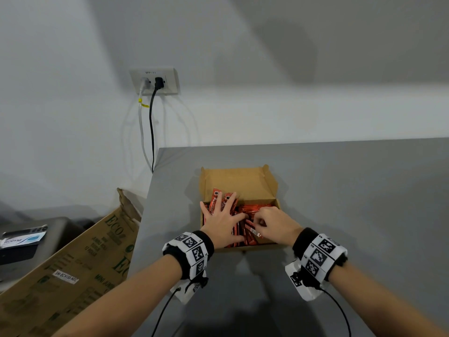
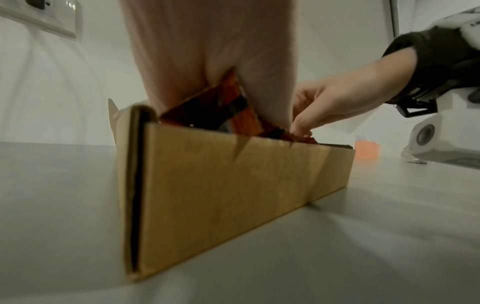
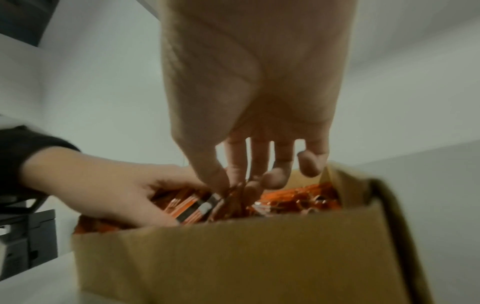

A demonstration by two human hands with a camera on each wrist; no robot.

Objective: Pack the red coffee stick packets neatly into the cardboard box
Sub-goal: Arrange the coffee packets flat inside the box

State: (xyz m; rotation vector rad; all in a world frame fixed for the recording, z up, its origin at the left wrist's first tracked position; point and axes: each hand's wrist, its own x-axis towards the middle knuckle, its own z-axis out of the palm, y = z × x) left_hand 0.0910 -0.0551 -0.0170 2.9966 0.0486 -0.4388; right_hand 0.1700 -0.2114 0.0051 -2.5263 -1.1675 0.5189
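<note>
An open cardboard box stands on the grey table, its lid flap raised at the back. Several red coffee stick packets fill it, some lying crosswise and two poking up at the left. My left hand lies flat with fingers spread, pressing on the packets in the box's left half. My right hand is curled over the right half and pinches a packet between thumb and fingertips. The right wrist view shows this pinch above the box's front wall. From the left wrist view, the box corner hides most packets.
The table's left edge runs close to the box. Beyond it a large carton with green print leans, beside a dark device. A wall socket with two cables hangs behind. Bare table lies to the right.
</note>
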